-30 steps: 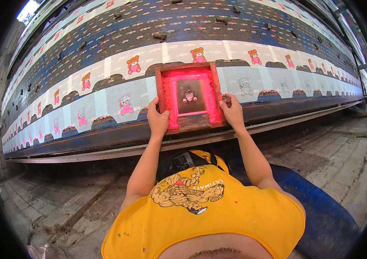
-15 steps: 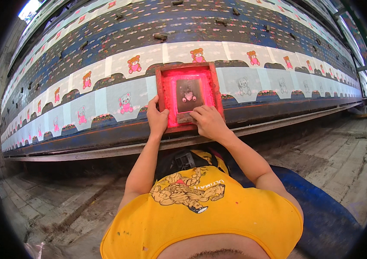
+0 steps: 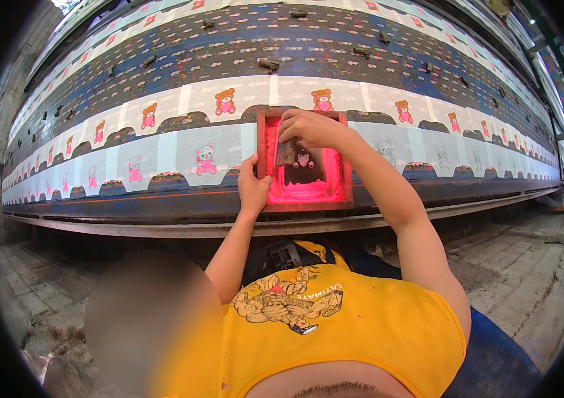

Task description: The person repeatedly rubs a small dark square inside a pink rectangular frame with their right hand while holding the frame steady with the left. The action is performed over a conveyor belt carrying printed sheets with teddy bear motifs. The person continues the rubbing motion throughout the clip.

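the left hand (image 3: 254, 191) clasps the red frame's (image 3: 347, 182) left edge, thumb on top, likely to steady it, while the right hand (image 3: 315, 129) reaches inside the far end, fingers closed on a mostly hidden scraper (image 3: 286, 153). the frame lies near the table's (image 3: 129, 204) close edge, between pale bear-printed sheets (image 3: 171, 159).

Bright fisheye view, black-rimmed
Glare at upper left; the printing table (image 3: 182, 201) bows above deep shadow; a round blur at lower left.
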The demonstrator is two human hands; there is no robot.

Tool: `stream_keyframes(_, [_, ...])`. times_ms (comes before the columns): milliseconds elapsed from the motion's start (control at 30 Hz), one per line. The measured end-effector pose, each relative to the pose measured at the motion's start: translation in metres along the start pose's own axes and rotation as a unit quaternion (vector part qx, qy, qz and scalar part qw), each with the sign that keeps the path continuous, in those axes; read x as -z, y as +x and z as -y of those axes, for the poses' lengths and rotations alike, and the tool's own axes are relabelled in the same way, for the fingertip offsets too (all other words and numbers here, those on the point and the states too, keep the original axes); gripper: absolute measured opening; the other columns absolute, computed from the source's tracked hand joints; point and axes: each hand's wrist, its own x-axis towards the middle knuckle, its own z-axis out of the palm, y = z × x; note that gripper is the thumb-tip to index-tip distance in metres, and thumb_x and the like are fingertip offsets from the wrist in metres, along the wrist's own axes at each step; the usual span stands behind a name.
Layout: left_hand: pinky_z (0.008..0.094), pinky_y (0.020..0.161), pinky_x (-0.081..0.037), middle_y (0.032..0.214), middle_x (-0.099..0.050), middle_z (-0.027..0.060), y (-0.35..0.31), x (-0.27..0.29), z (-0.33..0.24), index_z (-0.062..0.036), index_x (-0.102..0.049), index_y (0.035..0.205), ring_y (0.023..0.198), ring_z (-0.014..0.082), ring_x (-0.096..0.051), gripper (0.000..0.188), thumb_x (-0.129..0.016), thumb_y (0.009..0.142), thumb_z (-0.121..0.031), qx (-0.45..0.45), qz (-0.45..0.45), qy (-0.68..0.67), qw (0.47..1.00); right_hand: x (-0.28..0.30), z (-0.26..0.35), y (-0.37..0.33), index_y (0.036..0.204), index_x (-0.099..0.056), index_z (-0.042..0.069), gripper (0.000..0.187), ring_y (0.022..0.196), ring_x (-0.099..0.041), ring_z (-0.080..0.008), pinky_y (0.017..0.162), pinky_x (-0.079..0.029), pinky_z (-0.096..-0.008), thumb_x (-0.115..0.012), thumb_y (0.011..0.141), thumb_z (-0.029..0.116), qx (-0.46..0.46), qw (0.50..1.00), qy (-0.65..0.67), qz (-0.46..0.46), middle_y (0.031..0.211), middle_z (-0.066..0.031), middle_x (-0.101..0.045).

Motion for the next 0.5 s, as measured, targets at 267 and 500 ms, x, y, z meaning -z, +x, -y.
stream_keyframes(267, [0.0394, 0.112, -0.047, 0.133, -0.064, 0.0235, -0.001, 0.0, 0.002, 0.0076, -0.057, 0.135, 0.129, 0.0343, -0.062, 0.063, -0.072, 0.074, 0.009, -0.003, -0.006, 0.007, 1.0, -0.032, -0.018, -0.016, 0.108, -0.079, 0.007, 0.042, 0.118, -0.061, -0.0314, 0.104, -0.052, -0.0427, -0.074, 0.068, -0.004, -0.005, 0.999, -0.05, -0.002, 0.117, -0.0054, -0.074])
stream_keyframes(500, [0.0378, 0.112, -0.046, 0.133, -0.064, 0.0204, -0.001, 0.002, -0.006, 0.0072, -0.057, 0.137, 0.128, 0.0314, -0.062, 0.063, -0.071, 0.075, 0.011, 0.007, 0.007, -0.008, 1.0, -0.054, 0.025, -0.073, 0.11, -0.074, 0.008, 0.036, 0.106, -0.061, -0.0323, 0.094, -0.052, -0.0434, -0.072, 0.075, 0.004, -0.139, 0.977, -0.1, -0.124, 0.107, -0.008, -0.07])
